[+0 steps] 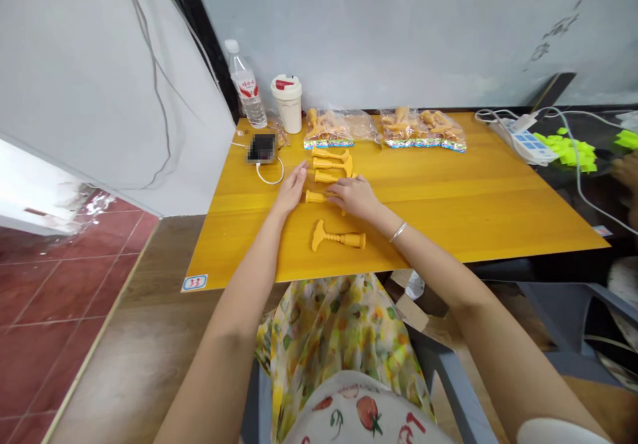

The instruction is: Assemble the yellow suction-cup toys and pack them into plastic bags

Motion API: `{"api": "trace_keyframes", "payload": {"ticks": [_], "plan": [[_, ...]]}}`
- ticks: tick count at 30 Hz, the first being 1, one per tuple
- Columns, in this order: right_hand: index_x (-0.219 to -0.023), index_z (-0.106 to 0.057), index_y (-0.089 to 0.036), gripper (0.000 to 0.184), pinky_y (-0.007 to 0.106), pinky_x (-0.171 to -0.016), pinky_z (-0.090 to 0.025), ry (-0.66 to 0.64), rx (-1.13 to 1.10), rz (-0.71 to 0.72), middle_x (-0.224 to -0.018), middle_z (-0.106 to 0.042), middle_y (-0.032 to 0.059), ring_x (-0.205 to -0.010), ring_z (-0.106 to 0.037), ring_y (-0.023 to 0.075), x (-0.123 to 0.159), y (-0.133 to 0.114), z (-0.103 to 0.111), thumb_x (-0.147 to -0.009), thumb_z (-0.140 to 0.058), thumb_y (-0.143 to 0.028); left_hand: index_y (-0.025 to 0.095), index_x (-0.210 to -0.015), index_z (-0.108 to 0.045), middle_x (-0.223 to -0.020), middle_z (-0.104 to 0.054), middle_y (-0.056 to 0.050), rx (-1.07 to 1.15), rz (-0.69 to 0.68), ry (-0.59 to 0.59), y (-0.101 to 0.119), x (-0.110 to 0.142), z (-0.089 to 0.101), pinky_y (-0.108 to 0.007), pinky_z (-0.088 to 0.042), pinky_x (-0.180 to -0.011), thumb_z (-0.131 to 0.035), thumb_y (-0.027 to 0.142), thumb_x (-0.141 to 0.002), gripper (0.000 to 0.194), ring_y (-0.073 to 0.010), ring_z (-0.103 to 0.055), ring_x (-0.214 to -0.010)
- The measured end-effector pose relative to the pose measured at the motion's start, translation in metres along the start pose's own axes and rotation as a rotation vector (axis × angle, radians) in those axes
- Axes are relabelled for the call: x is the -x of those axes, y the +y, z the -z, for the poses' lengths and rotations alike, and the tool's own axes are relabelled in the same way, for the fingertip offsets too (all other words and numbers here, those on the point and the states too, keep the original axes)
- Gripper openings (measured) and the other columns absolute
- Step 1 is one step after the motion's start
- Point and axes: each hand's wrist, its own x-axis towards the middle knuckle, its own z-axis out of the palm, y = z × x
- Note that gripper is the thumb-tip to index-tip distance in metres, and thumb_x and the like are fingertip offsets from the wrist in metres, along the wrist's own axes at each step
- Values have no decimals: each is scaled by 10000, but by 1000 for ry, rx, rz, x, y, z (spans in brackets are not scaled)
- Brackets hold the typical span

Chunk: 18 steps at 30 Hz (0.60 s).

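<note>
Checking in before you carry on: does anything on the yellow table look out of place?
Yes: the orange T-shaped plastic piece nearest the front edge of the yellow wood-grain table looks odd. It lies apart, flared head to the left, while the matching orange pieces in the row beyond have theirs to the right.

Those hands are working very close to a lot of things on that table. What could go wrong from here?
The orange plastic pieces lie close together in a row by the right hand, so a careless slide might knock them out of line. The left hand is near a white charging cable; snagging it could drag the phone. The water bottle stands near that phone, so if it tipped, the phone might get wet.
</note>
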Motion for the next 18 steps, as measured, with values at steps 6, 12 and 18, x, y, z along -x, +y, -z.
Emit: {"api": "trace_keyframes", "payload": {"ticks": [6, 12, 18], "plan": [[-1211, -692, -225, 305, 340, -872, -374, 14, 14, -48, -1146, -719, 102, -1078, -651, 238, 12, -2, 9, -1026, -473, -329, 227, -1454, -492, -1536, -480, -127, 7, 7, 11, 4, 2, -1, -416, -327, -1202, -373, 762, -895, 783, -265, -466, -1419], [-1297, -626, -245, 425, 294, -718, -447, -227, -31, 177, -1107, -745, 88, -980, -700, 251, 50, -39, 27, -933, -630, -464, 223, -1443, -499, -1524, -493, -137, 14, 12, 20, 5, 2, -1, -438, -331, -1197, -381, 759, -895, 775, -272, -466, -1419], [-1505, -403, -180, 562, 313, -769, -500, -118, -231, 185, -1196, -709, 125, -993, -694, 239, 62, -50, 21, -969, -550, -269, 189, -1449, -485, -1530, -479, -158, 0, 2, 21, 6, 3, -1, -444, -326, -1200, -370, 750, -904, 790, -276, -460, -1423]]}}
